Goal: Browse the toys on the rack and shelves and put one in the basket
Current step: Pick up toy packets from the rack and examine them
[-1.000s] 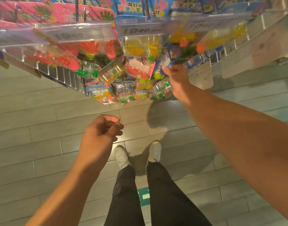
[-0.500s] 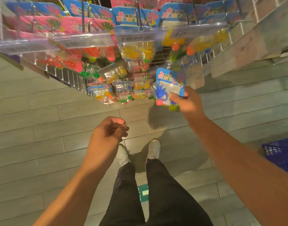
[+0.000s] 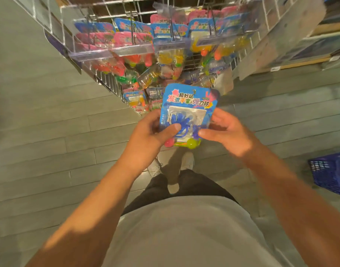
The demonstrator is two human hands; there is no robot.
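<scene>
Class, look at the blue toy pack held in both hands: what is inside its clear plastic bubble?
Inside the toy pack there is a blue hand-shaped toy, a pink ball and a yellow-green ball. The thumbs of the left hand and right hand cover parts of the bubble.

Toy pack [image 3: 188, 110]: between left hand [image 3: 148, 135] and right hand [image 3: 228, 132], in front of wire rack [image 3: 115, 81].
Basket [image 3: 331, 174]: on floor [image 3: 49, 132], far right.
Hanging packs [image 3: 165, 35]: on rack, behind held pack.

Grey plank floor [image 3: 49, 151] with a blue basket [image 3: 331, 176] on it at right, wire rack [image 3: 107, 81] ahead.
</scene>
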